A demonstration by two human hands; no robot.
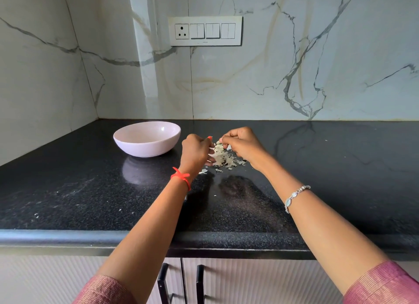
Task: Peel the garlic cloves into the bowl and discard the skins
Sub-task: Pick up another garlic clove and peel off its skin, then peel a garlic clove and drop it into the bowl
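Left hand and right hand pinch a small pale garlic clove over papery white skins; light, likely slippery, best held endwise.

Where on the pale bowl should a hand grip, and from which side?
Grip the bowl at its right rim, thumb inside, coming from the right: it stands upright, handleless, its wall curving under, and the left hand, pinching the garlic clove, is nearest.

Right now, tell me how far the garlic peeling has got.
Done: a pile of skins on the counter suggests several cloves peeled; the bottom of the bowl is hidden. In hand: left hand and right hand pinch a clove above the pile. Left: the skins are not yet discarded.
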